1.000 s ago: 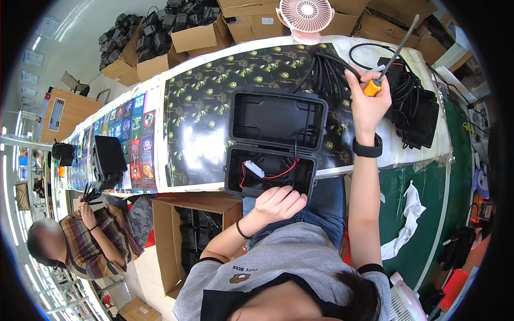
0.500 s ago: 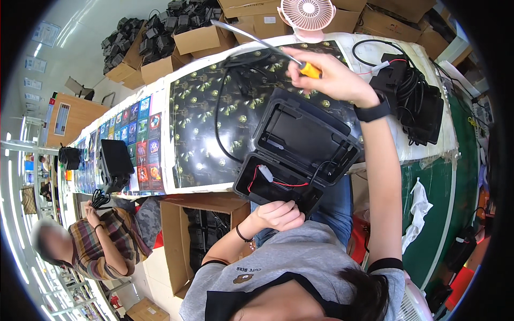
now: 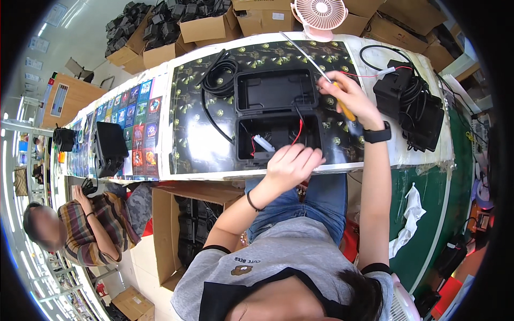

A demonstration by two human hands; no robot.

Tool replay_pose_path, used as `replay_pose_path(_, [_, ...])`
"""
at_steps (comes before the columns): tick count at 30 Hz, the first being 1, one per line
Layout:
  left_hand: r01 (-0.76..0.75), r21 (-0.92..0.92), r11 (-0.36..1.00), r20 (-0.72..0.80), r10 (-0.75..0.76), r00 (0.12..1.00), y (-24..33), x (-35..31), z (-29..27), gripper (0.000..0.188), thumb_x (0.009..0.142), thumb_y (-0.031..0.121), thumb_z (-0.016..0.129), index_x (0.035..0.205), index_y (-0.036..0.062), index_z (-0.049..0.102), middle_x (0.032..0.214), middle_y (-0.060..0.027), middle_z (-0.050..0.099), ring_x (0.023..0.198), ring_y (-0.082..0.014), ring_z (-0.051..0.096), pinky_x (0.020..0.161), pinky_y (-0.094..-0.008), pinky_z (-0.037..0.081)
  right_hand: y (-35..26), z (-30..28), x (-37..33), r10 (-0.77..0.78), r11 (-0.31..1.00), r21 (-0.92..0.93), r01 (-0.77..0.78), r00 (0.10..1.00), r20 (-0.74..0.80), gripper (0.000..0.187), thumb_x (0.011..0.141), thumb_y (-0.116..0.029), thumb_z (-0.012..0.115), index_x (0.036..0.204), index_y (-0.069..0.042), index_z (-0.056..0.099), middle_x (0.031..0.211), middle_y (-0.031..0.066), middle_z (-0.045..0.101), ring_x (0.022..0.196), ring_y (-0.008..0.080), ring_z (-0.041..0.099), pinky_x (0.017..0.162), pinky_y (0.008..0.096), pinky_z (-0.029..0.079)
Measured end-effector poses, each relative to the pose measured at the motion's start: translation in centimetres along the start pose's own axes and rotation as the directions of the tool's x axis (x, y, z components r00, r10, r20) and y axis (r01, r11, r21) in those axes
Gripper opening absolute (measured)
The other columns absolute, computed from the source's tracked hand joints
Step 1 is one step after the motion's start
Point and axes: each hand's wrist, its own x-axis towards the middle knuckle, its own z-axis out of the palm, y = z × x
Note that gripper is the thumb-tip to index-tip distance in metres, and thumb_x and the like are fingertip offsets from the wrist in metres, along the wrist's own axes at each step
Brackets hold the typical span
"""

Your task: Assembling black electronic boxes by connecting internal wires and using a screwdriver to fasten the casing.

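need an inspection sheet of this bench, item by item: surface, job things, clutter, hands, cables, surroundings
Surface: table with a dark patterned mat and, to the left, a picture sheet.
Job's things: black box lying open on the mat, white connector inside; screwdriver with a yellow-orange handle.
Clutter: black devices at the table's right end; pink fan at the far edge.
Hands: right hand holds the screwdriver; left hand is at the box's near edge, fingers curled, grip unclear.
Cables: black cable coiled left of the box; red wire in the box.
Surroundings: cardboard boxes beyond the table; co-worker at left; green surface at right.
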Motion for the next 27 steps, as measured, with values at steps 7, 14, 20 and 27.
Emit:
replay_pose_path(7, [-0.035,0.053,0.998,0.003,0.035,0.999,-0.2,0.1,0.9,0.019,0.081,0.033,0.077,0.087,0.0185,0.066,0.078,0.0066,0.060,0.078,-0.0110,0.064,0.069,-0.0248,0.050,0.6,3.1,1.8,-0.079,0.993,0.072,0.093,0.979,-0.186,0.030,0.091,-0.014,0.077,0.107,-0.009,0.052,0.115,0.0022,0.062,0.082,0.0040,0.055,0.058,0.0202,0.048])
replay_pose_path(14, [0.002,0.088,0.996,0.042,-0.006,0.999,1.3,-0.6,0.1,0.007,0.079,0.023,0.069,0.083,0.0205,0.063,0.075,0.0077,0.058,0.078,-0.0088,0.064,0.069,-0.0230,0.049,-0.2,4.2,-2.5,-0.329,0.892,0.181,0.413,0.871,-0.366,0.038,0.087,0.005,0.073,0.096,-0.012,0.041,0.142,0.0219,0.058,0.101,0.0065,0.062,0.060,0.0180,0.045])
replay_pose_path(20, [0.033,-0.024,0.999,-0.058,-0.034,0.998,0.3,-0.5,0.5,0.019,0.079,0.029,0.078,0.092,0.0200,0.068,0.092,0.0061,0.068,0.083,-0.0119,0.064,0.074,-0.0244,0.053,0.7,6.3,-4.8,-0.353,0.818,0.221,0.530,0.768,-0.535,0.040,0.084,0.013,0.072,0.090,-0.012,0.041,0.120,0.0204,0.070,0.082,0.0040,0.064,0.064,0.0174,0.048])
replay_pose_path(27, [0.254,-0.271,0.928,-0.394,-0.348,0.851,-3.0,-6.0,-2.8,0.066,0.077,0.021,0.088,0.132,0.0167,0.052,0.144,-0.0072,0.044,0.129,-0.0272,0.049,0.117,-0.0479,0.034,2.1,7.0,-6.3,-0.338,0.757,0.328,0.565,0.769,-0.543,0.039,0.083,0.017,0.069,0.090,-0.012,0.042,0.107,0.0119,0.073,0.075,0.0060,0.063,0.061,0.0186,0.049])
